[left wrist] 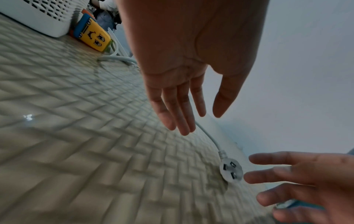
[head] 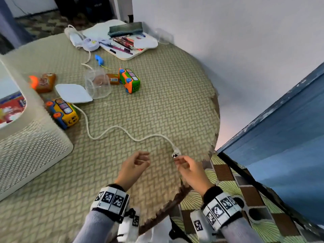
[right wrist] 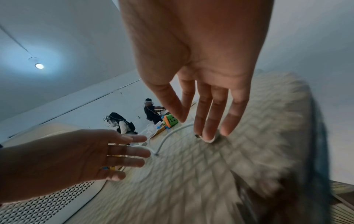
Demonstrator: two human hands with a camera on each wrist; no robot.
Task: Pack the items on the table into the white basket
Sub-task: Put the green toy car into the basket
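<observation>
A white cable (head: pixel 112 130) snakes over the woven table mat from a flat white box (head: pixel 72 93) to its plug (head: pixel 175 153) near the right edge. My right hand (head: pixel 178 161) reaches over the plug (left wrist: pixel 230 170) with straight fingers (right wrist: pixel 206 133); the tips touch it and nothing is gripped. My left hand (head: pixel 144 159) hovers just left of it above the mat, fingers relaxed and empty (left wrist: pixel 182 118). The white basket (head: pixel 35 146) stands at the left with a colourful packet (head: pixel 10 109) inside.
A yellow toy bus (head: pixel 63 114) lies against the basket. Behind it are a green toy bus (head: pixel 130 81), a clear plastic tub (head: pixel 98 85), an orange-brown snack pack (head: pixel 43 82) and a blue toy (head: pixel 99 59). A tray of pens (head: pixel 129 44) sits at the back. The table edge (head: pixel 216 123) is close on the right.
</observation>
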